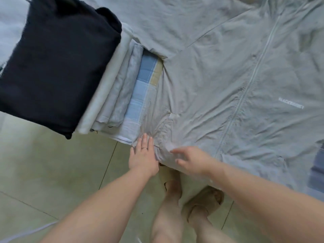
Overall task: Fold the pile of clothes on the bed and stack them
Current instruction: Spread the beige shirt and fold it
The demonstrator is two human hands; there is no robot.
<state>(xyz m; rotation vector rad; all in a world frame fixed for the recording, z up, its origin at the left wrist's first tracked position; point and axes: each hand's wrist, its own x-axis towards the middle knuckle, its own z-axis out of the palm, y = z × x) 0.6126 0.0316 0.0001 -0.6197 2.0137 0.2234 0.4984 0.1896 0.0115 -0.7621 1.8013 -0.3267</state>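
Note:
A pale grey zip-up jacket (219,81) lies spread flat, front up, across the bed, its hem at the near edge. My left hand (142,155) lies flat with straight fingers on the jacket's near left hem corner, where the fabric is bunched. My right hand (189,160) hovers just right of it over the hem, fingers spread and slightly blurred, holding nothing. To the left stands a stack of folded clothes (112,88) in pale layers, with a folded black garment (57,67) on top.
A blue and beige checked bedsheet (143,79) shows between the stack and the jacket. Below the bed edge lies a pale tiled floor (52,172), with my legs and tan slippers (205,202) on it. A dark blue cloth (317,171) shows at the right edge.

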